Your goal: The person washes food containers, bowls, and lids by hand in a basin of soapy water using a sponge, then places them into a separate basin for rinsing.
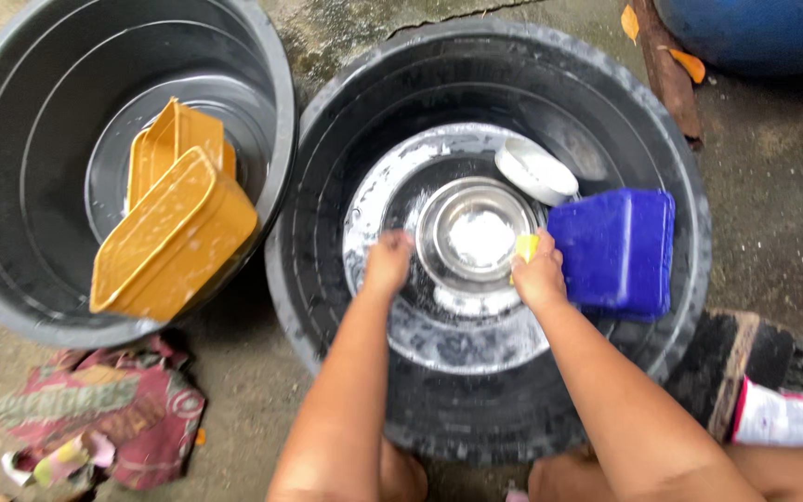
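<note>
In the middle of a large black wash tub (401,93) set on a rough concrete floor (773,214), a round steel bowl (478,232) is seen lying in shallow soapy water, its shiny inside holding a patch of white suds. Just behind it a small white dish (536,170) is tipped against the tub's wall, and a blue plastic container (617,249) is lodged on its side close to the bowl's right edge, crowding that side. A second grey tub (11,186), touching the first on the left, is filled with two yellow plastic containers (174,228) leaning on its rim. A crumpled patterned cloth (104,409) is left on the floor below it. The left hand (388,263) is curled shut over the bowl's near-left rim. The right hand (539,274) is closed around a yellow sponge (525,246), its fingers clamped on it at the bowl's right rim.
</note>
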